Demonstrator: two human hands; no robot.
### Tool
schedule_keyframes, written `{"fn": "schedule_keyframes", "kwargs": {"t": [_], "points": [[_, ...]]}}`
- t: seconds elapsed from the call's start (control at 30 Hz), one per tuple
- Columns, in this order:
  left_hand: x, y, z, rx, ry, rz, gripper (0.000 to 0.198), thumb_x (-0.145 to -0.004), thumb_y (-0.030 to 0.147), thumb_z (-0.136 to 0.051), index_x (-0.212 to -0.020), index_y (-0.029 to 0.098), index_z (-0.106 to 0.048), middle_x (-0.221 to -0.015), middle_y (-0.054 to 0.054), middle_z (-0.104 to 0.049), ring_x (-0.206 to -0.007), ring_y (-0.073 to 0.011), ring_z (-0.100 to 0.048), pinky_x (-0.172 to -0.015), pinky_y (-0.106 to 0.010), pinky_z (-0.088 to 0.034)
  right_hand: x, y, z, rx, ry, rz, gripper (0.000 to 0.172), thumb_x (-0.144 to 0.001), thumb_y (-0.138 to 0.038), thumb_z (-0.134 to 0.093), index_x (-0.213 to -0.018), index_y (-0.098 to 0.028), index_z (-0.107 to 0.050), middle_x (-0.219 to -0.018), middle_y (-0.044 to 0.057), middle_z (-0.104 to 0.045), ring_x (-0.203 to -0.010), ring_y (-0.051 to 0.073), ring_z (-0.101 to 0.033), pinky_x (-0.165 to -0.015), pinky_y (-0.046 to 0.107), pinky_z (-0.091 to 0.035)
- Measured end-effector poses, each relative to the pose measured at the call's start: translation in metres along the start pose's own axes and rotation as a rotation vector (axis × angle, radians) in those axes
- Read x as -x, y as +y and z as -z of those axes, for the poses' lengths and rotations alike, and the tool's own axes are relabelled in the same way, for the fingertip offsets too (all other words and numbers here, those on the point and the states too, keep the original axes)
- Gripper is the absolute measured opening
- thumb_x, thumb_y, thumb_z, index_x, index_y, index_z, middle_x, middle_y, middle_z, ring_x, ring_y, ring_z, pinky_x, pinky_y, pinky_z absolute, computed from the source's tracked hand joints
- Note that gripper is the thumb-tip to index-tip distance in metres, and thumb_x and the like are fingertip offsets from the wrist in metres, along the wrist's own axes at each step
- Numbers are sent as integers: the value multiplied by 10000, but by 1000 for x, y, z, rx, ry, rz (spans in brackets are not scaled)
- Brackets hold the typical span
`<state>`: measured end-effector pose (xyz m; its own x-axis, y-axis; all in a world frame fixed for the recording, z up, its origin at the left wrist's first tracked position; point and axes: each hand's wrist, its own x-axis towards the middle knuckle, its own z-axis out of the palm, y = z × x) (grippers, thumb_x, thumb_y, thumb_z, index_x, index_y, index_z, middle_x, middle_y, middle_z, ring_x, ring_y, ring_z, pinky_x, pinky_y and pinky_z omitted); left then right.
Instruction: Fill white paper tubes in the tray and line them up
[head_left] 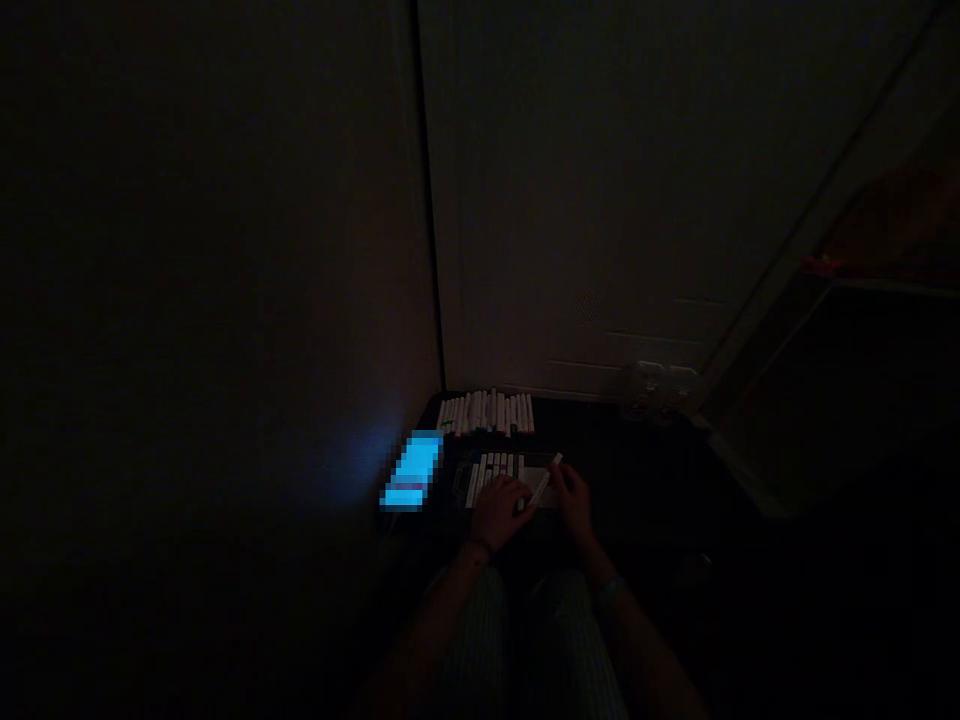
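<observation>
In the dim head view, my right hand (pixel 574 500) pinches the upper end of a slim white marker (pixel 541 485), which slants down to the left. My left hand (pixel 501 508) lies over the nearer row of white markers (pixel 495 463), its fingers spread and a little bent. Its fingertips are close to the lower end of the slanted marker; whether they touch it is hard to see. Under the slanted marker is a pale flat piece (pixel 541 474), perhaps a sheet or card, partly covered by my hands.
Another row of white markers (pixel 484 412) lies at the back of the dark table (pixel 637 480). A lit phone-like screen (pixel 411 472), blurred out, stands at the left beside the wall. A clear plastic container (pixel 664 388) sits at the back right, against the wall (pixel 570 200).
</observation>
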<state>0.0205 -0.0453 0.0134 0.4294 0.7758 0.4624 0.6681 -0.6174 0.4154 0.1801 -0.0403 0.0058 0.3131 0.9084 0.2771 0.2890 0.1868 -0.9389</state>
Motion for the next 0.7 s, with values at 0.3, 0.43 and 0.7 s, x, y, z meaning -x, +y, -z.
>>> {"fn": "schedule_keyframes", "kwargs": {"t": [0.3, 0.43, 0.7], "points": [[1, -1, -1, -4, 21, -14, 152, -746, 329, -548, -856, 240, -605, -885, 0, -596, -956, -180, -453, -910, -351, -322, -2, 6, -1, 1, 28, 14, 417, -774, -503, -422, -786, -134, -617, -699, 28, -610, -631, 135, -517, -548, 202, -372], [1, -2, -1, 1, 10, -26, 158, -752, 339, -540, -854, 239, -609, -880, -4, -599, -942, -182, -460, -893, -352, -335, -2, 6, -2, 3, 47, -3, 412, -768, -502, -431, -762, -137, -622, -669, 23, -606, -603, 128, -507, -534, 198, -362], [0, -3, -3, 17, 30, -22, 142, -746, 325, -553, -839, 237, -614, -863, -2, -602, -930, -173, -467, -883, -345, -344, -2, 10, -1, 19, 54, -7, 434, -775, -511, -413, -731, -133, -621, -633, 16, -592, -569, 117, -489, -517, 196, -348]]}}
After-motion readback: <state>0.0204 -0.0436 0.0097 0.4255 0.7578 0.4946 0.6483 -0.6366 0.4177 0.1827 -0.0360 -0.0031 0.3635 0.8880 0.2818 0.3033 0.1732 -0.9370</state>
